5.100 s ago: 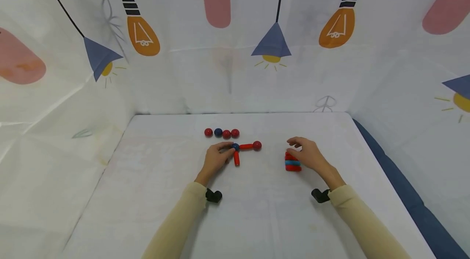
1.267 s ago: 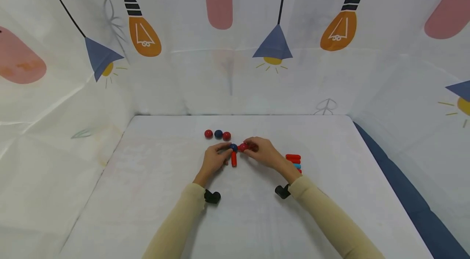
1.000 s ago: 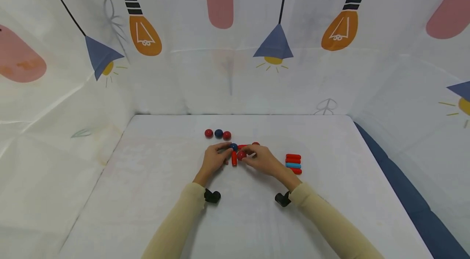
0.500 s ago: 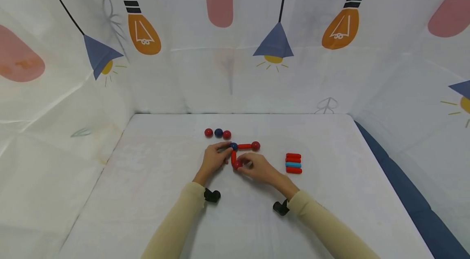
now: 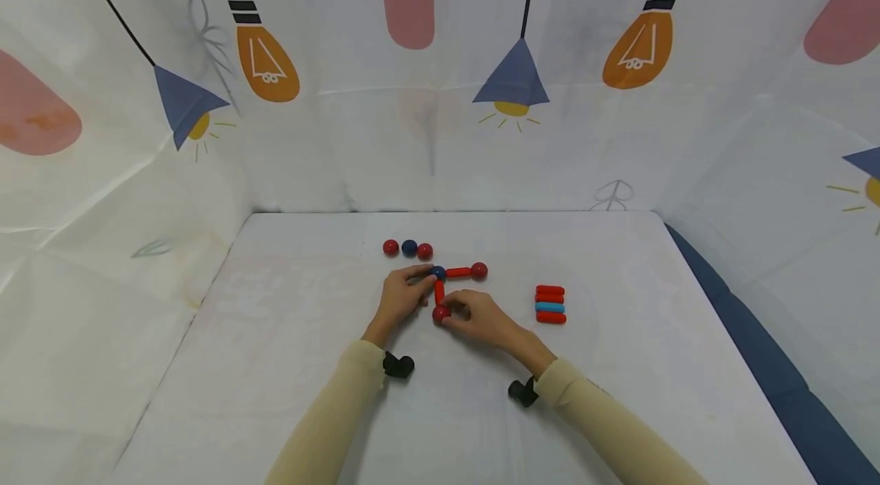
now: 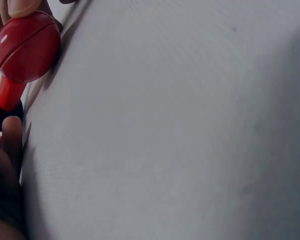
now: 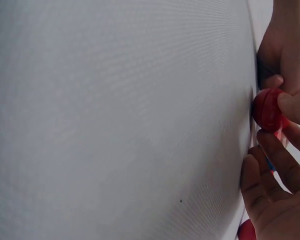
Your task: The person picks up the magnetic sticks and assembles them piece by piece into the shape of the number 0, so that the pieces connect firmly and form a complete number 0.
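On the white table my left hand (image 5: 404, 295) pinches a dark blue ball (image 5: 438, 272) between thumb and fingers. A red rod (image 5: 457, 273) runs right from that ball to a red ball (image 5: 479, 271). Toward me, a second red rod (image 5: 439, 292) leads from the blue ball to another red ball (image 5: 440, 315), so the pieces form a corner. My right hand (image 5: 481, 317) pinches this near ball. In the left wrist view the grooved red ball (image 6: 27, 47) sits at the rod's end; the right wrist view shows my thumb on the red ball (image 7: 266, 110).
Behind the corner lie a red ball (image 5: 390, 247), a blue ball (image 5: 409, 248) and another red ball (image 5: 425, 251) in a row. To the right, several red rods (image 5: 550, 318) and a light blue rod (image 5: 550, 308) lie side by side. A printed white cloth (image 5: 426, 141) stands behind.
The far row has lost one red ball since the earliest frame. My right hand has carried a red ball toward me and onto the near rod's end. My left hand stays at the blue ball.
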Demonstrator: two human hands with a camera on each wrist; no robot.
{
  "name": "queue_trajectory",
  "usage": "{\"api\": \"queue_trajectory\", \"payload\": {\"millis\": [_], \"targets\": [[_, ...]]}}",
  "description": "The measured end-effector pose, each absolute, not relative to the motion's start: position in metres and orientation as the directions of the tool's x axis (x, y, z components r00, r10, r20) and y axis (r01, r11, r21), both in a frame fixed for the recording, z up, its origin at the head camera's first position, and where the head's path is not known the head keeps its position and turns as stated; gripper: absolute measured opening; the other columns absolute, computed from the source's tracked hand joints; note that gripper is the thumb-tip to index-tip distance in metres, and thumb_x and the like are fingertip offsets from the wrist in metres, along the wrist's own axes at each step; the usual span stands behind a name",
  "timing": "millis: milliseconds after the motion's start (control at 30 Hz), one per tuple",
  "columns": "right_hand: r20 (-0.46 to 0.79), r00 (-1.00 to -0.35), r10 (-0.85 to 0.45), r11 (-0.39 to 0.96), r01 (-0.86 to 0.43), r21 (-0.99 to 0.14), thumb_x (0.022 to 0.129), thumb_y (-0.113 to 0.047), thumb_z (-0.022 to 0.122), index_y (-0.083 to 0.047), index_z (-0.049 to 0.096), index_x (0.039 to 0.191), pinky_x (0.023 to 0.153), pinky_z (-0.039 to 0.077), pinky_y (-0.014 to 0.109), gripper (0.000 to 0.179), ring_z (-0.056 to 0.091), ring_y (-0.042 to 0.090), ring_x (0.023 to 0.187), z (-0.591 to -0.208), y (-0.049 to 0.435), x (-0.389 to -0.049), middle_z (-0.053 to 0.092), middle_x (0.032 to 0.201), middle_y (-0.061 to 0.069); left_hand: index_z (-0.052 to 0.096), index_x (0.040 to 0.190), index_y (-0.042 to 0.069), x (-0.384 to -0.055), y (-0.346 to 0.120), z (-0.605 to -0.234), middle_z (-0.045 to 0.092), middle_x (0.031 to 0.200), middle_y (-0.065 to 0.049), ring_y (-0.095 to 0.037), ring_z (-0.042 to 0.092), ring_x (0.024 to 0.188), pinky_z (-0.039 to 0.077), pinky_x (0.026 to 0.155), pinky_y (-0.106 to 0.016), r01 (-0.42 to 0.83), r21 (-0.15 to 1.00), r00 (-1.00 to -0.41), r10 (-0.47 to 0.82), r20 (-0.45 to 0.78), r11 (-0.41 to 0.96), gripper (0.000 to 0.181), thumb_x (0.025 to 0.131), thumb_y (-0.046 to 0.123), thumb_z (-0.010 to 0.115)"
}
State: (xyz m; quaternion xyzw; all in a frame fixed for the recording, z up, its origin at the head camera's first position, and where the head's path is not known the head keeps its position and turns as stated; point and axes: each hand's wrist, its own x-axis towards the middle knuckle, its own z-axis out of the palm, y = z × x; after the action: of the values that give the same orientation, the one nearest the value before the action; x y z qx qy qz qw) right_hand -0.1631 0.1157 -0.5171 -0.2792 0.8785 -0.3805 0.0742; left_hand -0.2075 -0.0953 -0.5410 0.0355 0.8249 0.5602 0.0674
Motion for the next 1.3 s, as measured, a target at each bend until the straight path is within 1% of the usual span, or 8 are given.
{"api": "queue_trajectory", "payload": {"millis": [167, 267, 367, 600, 667, 800, 1067, 1300], "targets": [[0.065, -0.839, -0.540, 0.568, -0.420, -0.708, 0.095, -0.019, 0.075, -0.010, 0.068, 0.128, 0.095, 0.056, 0.033, 0.035, 0.064, 0.015, 0.106, -0.517, 0.118, -0.163, 0.072, 0.118, 0.001, 0.057, 0.146, 0.017, -0.206, -0.097, -0.537, 0.068, 0.132, -0.010, -0.014, 0.064, 0.063, 0.051, 0.053, -0.027, 0.006, 0.921, -0.980, 0.184, -0.072, 0.391, 0.052, 0.098, 0.025, 0.072], [0.054, -0.842, -0.536, 0.574, -0.411, -0.708, 0.095, -0.020, 0.075, -0.011, 0.067, 0.129, 0.094, 0.057, 0.032, 0.035, 0.064, 0.015, 0.105, -0.516, 0.120, -0.164, 0.072, 0.118, 0.000, 0.056, 0.146, 0.019, -0.201, -0.099, -0.534, 0.067, 0.130, -0.009, -0.016, 0.065, 0.067, 0.054, 0.055, -0.029, 0.006, 0.908, -0.976, 0.201, -0.086, 0.419, 0.055, 0.095, 0.025, 0.075], [0.056, -0.848, -0.526, 0.576, -0.405, -0.710, 0.095, -0.020, 0.075, -0.012, 0.067, 0.128, 0.093, 0.057, 0.034, 0.035, 0.064, 0.015, 0.104, -0.514, 0.122, -0.165, 0.072, 0.117, 0.000, 0.059, 0.141, 0.019, -0.196, -0.100, -0.529, 0.069, 0.122, -0.007, -0.018, 0.063, 0.070, 0.054, 0.058, -0.030, 0.039, 0.889, -0.971, 0.229, -0.075, 0.457, 0.051, 0.093, 0.026, 0.077], [0.055, -0.845, -0.531, 0.568, -0.403, -0.718, 0.095, -0.017, 0.074, -0.010, 0.068, 0.127, 0.095, 0.057, 0.036, 0.033, 0.066, 0.017, 0.106, -0.514, 0.125, -0.165, 0.073, 0.118, 0.003, 0.069, 0.120, 0.016, -0.180, -0.103, -0.516, 0.071, 0.105, 0.001, -0.016, 0.060, 0.096, 0.053, 0.083, -0.030, 0.130, 0.848, -0.940, 0.337, -0.060, 0.513, 0.038, 0.089, 0.034, 0.081], [0.053, -0.848, -0.528, 0.573, -0.402, -0.714, 0.095, -0.016, 0.074, -0.010, 0.068, 0.127, 0.096, 0.057, 0.036, 0.033, 0.066, 0.017, 0.106, -0.515, 0.124, -0.164, 0.073, 0.118, 0.002, 0.070, 0.116, 0.016, -0.176, -0.104, -0.514, 0.070, 0.103, 0.002, -0.017, 0.060, 0.095, 0.053, 0.083, -0.030, 0.146, 0.837, -0.929, 0.365, -0.068, 0.527, 0.037, 0.087, 0.034, 0.083], [0.050, -0.858, -0.511, 0.580, -0.388, -0.717, 0.095, -0.015, 0.075, -0.010, 0.068, 0.127, 0.096, 0.057, 0.038, 0.034, 0.066, 0.017, 0.106, -0.516, 0.125, -0.163, 0.073, 0.119, 0.002, 0.071, 0.115, 0.016, -0.173, -0.105, -0.514, 0.072, 0.105, 0.003, -0.017, 0.059, 0.095, 0.052, 0.082, -0.030, 0.174, 0.817, -0.914, 0.398, -0.074, 0.550, 0.036, 0.085, 0.029, 0.085], [0.013, -0.884, -0.467, 0.627, -0.341, -0.700, 0.094, -0.016, 0.075, -0.011, 0.069, 0.126, 0.095, 0.057, 0.038, 0.033, 0.065, 0.018, 0.107, -0.509, 0.142, -0.162, 0.072, 0.119, 0.001, 0.074, 0.118, 0.019, -0.174, -0.104, -0.520, 0.074, 0.109, 0.005, -0.015, 0.062, 0.102, 0.052, 0.087, -0.032, 0.187, 0.798, -0.909, 0.409, -0.081, 0.573, 0.028, 0.091, 0.025, 0.080], [0.020, -0.905, -0.426, 0.673, -0.331, -0.662, 0.096, -0.013, 0.073, -0.003, 0.067, 0.127, 0.094, 0.057, 0.046, 0.034, 0.064, 0.029, 0.111, -0.489, 0.180, -0.167, 0.071, 0.121, 0.012, 0.075, 0.120, 0.017, -0.176, -0.103, -0.522, 0.075, 0.114, 0.002, -0.016, 0.064, 0.106, 0.054, 0.088, -0.033, 0.206, 0.802, -0.925, 0.379, -0.027, 0.561, 0.029, 0.091, 0.021, 0.079]]}}
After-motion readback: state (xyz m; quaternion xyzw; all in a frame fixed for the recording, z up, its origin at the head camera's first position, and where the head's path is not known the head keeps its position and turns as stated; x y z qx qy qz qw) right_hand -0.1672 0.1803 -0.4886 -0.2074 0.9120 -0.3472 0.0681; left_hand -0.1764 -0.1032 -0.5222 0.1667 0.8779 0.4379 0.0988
